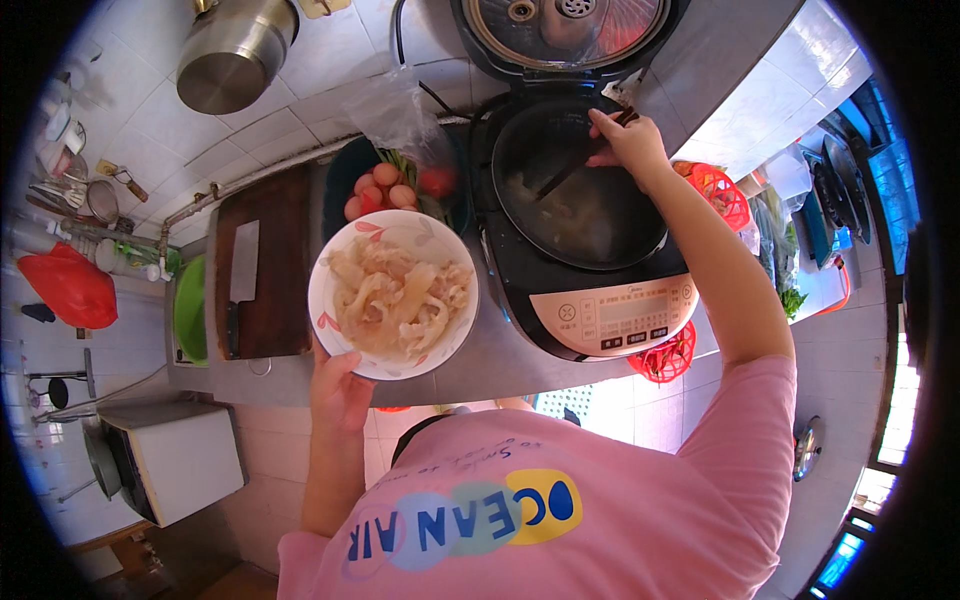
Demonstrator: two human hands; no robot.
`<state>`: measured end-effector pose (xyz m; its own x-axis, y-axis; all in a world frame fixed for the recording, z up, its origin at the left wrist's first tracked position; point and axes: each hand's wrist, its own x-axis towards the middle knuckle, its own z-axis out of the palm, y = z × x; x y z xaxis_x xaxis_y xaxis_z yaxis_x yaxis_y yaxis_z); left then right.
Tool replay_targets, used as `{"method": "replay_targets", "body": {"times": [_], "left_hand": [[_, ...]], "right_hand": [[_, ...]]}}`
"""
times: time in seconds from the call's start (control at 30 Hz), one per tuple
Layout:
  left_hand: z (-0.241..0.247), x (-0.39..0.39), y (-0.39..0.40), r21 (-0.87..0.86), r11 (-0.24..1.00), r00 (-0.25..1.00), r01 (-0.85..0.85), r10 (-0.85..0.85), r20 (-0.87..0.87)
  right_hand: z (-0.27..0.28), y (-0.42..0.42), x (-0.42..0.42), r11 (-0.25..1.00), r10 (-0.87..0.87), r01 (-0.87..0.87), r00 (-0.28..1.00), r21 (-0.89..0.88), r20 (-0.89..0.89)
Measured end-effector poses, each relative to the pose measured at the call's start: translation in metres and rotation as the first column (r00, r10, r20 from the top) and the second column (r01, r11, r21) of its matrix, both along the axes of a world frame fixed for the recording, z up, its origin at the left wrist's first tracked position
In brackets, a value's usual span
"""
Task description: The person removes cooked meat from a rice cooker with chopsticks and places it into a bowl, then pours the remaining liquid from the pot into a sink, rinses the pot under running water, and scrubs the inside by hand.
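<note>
My left hand (342, 386) grips the lower rim of a white bowl (421, 229) with a petal pattern. Pale, translucent strips of food (397, 300), of a kind I cannot settle, fill much of it. In my right hand (631, 150) are dark chopsticks (562, 177), angled down into the black inner pot (517, 142) of a Midea rice cooker (516, 279). Their tips touch or hover close to some pale food in cloudy liquid (576, 217) at the pot's bottom. The cooker's lid (570, 56) stands raised behind the pot. The bowl is held left of the cooker.
A dark basin (337, 169) behind the bowl holds eggs (386, 174), a tomato and a plastic bag (401, 112). Left lies a wooden cutting board (281, 277) with a cleaver (244, 262), beside a green basin (193, 315). Red baskets (720, 196) stand right of the cooker.
</note>
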<state>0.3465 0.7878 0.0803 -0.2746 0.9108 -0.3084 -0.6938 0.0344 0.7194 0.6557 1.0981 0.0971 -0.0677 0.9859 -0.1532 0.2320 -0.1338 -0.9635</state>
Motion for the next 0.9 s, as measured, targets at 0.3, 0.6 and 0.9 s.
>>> {"method": "replay_targets", "body": {"times": [0.3, 0.6, 0.9], "left_hand": [[0.003, 0.011, 0.012, 0.01, 1.0, 1.0, 0.017, -0.017, -0.021], [0.013, 0.016, 0.021, 0.015, 0.996, 0.994, 0.093, -0.092, -0.059], [0.026, 0.015, 0.03, -0.052, 0.98, 0.964, 0.192, -0.198, -0.178]], "right_hand": [[0.019, -0.01, 0.012, 0.981, -0.003, -0.021, 0.993, -0.195, -0.118], [0.023, -0.02, 0.056, 0.939, -0.111, 0.02, 0.962, -0.342, -0.25], [0.017, -0.034, 0.081, 0.909, -0.232, 0.074, 0.908, -0.41, -0.349]]}}
